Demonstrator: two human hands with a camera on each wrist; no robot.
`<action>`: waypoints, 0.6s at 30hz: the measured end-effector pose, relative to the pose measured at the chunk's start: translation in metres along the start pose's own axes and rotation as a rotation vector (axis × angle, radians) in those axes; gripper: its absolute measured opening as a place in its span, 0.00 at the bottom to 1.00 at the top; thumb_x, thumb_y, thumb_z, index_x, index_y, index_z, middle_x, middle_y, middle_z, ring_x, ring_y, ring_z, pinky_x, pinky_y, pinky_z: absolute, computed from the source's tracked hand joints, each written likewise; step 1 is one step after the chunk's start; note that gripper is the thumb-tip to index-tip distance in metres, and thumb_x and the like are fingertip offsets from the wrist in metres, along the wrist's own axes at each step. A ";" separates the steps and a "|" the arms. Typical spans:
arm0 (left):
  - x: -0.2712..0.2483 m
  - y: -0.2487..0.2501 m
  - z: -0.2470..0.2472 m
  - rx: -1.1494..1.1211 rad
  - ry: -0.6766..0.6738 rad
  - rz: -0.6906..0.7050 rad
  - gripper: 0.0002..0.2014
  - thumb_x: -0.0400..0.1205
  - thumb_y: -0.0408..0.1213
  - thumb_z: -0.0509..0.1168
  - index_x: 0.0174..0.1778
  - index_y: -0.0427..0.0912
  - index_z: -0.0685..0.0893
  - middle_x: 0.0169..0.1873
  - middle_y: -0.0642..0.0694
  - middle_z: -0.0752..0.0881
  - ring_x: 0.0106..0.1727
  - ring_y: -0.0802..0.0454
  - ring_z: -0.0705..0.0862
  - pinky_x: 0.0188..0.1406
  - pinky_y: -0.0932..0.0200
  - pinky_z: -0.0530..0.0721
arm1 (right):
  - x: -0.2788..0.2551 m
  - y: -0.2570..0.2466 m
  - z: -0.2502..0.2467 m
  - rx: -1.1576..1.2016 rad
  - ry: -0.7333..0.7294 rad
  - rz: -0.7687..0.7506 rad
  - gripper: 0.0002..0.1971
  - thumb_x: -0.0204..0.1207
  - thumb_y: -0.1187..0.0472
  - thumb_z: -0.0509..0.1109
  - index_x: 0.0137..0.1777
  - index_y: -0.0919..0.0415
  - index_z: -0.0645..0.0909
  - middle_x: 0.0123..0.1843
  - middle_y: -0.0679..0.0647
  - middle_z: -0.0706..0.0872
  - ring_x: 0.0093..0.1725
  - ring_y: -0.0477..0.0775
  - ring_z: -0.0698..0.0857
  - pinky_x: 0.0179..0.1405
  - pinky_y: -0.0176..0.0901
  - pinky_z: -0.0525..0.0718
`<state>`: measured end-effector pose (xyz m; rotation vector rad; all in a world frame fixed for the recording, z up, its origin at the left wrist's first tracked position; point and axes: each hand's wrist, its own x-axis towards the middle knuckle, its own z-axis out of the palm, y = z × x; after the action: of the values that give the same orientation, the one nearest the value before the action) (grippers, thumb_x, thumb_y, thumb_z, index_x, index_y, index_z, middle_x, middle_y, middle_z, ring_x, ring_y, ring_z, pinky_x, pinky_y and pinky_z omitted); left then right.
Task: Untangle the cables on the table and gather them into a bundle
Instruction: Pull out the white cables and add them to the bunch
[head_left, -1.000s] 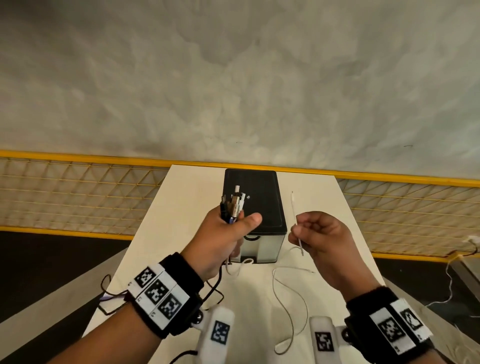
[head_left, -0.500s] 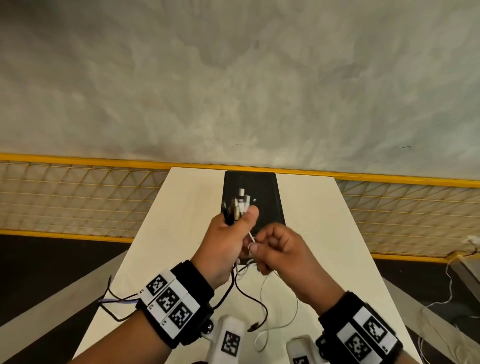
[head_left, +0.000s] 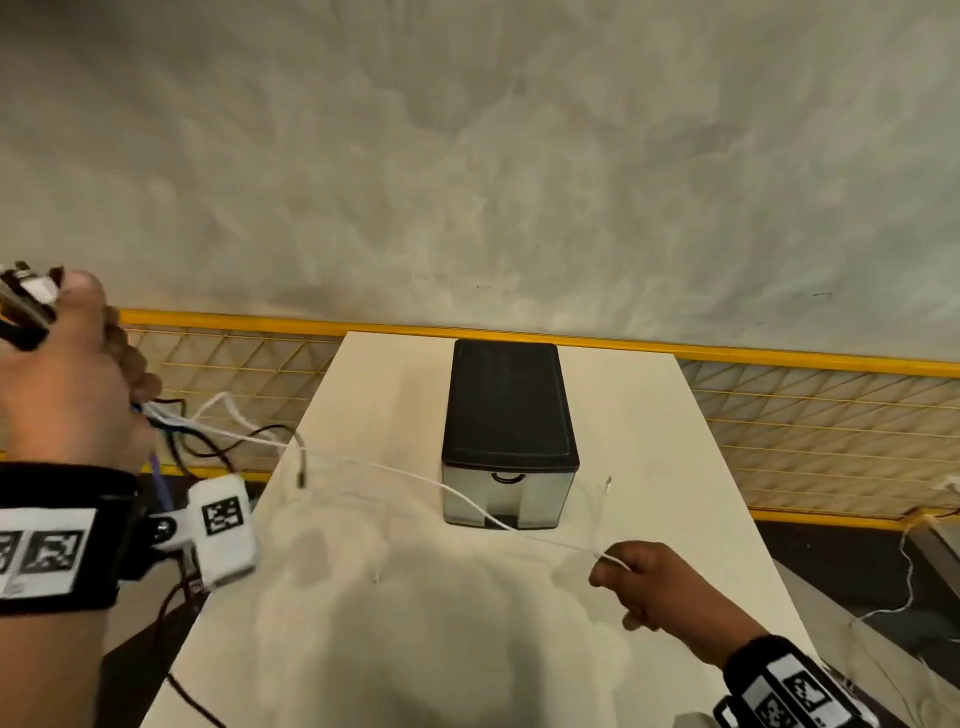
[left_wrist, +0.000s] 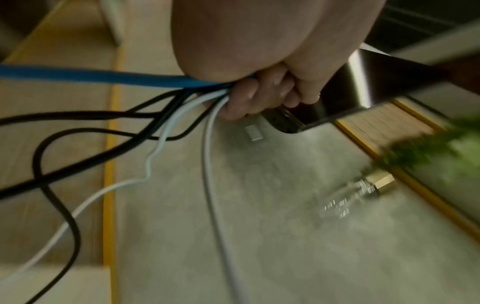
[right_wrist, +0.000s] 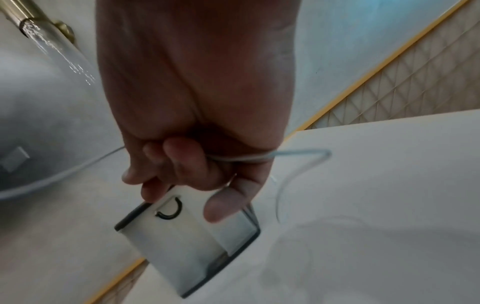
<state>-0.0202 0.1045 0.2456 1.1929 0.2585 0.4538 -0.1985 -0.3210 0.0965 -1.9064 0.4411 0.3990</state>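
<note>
My left hand (head_left: 67, 374) is raised high at the far left, off the table's left side, gripping a bundle of cables (head_left: 171, 421), black, white and blue, with their plug ends (head_left: 28, 291) sticking out above the fist. In the left wrist view the cables (left_wrist: 182, 96) fan out below the curled fingers (left_wrist: 259, 98). A thin white cable (head_left: 415, 478) stretches taut from that fist across the white table (head_left: 363, 649) to my right hand (head_left: 649, 582), which pinches it low at the front right. In the right wrist view the white cable (right_wrist: 241, 158) runs through the curled fingers (right_wrist: 182, 164).
A small drawer box (head_left: 509, 431) with a black top and a silver front stands mid-table, just behind the stretched cable. A yellow-framed mesh fence (head_left: 805, 415) runs behind the table below a grey wall. Another white cord (head_left: 904, 582) hangs off to the right.
My hands were together in front of the box; now they have pulled far apart, left hand up and left with the bundle, right hand down and right, drawing the thin white cable taut.
</note>
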 end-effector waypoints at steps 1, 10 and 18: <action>-0.005 0.003 0.000 0.105 0.013 0.037 0.26 0.66 0.71 0.72 0.30 0.53 0.74 0.20 0.57 0.71 0.16 0.62 0.66 0.13 0.66 0.64 | 0.000 -0.002 0.002 -0.002 -0.001 -0.025 0.10 0.77 0.57 0.73 0.40 0.64 0.86 0.25 0.51 0.72 0.23 0.48 0.70 0.31 0.45 0.77; -0.163 -0.100 0.060 0.705 -0.869 0.176 0.09 0.69 0.41 0.82 0.35 0.48 0.87 0.32 0.56 0.88 0.31 0.65 0.82 0.34 0.69 0.77 | 0.001 -0.070 0.047 -0.260 -0.097 -0.409 0.11 0.79 0.53 0.70 0.39 0.57 0.84 0.25 0.38 0.79 0.27 0.39 0.75 0.30 0.32 0.72; -0.172 -0.105 0.054 0.809 -1.010 -0.014 0.15 0.71 0.51 0.77 0.35 0.43 0.86 0.26 0.52 0.81 0.28 0.62 0.75 0.32 0.65 0.72 | 0.005 -0.081 0.054 -0.565 0.055 -0.465 0.09 0.81 0.54 0.64 0.40 0.51 0.81 0.40 0.48 0.84 0.43 0.51 0.83 0.46 0.50 0.82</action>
<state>-0.1273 -0.0525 0.1593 2.0492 -0.4752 -0.3492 -0.1591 -0.2433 0.1408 -2.4881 -0.1082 0.1667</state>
